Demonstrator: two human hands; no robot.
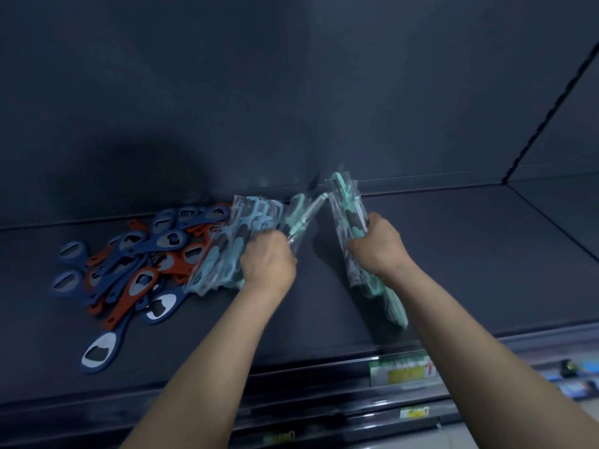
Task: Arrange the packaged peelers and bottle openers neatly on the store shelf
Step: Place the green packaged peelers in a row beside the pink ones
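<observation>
Right now everything turns on how the single peeler (306, 218) lies against the stack of packaged peelers (348, 215). The left hand (269, 259) has its fingers clenched round the near end of that single peeler. Its long axis slants up and away to the far right, so its far tip almost meets the far upper corner of the stack. The right hand (377, 246) grips the stack from its right side, fingers curled round the packets. The stack stands on edge on the shelf (486, 254), with its long axis running from near right to far left and leaning a little.

The two axes are therefore not parallel but close like a wedge at the far end, open at the near end. To lay the peeler flat against the stack's left face, I judge the left hand would have to swing its near end rightward until the lines match.

The left hand is also the one nearer the loose heap of peelers (220, 257), which lies just left of it, touching its knuckles. Further left, the bottle openers (129, 264) sprawl in a blue and orange tangle, unsorted. A price tag (402, 372) sits on the shelf's near edge below the stack.
</observation>
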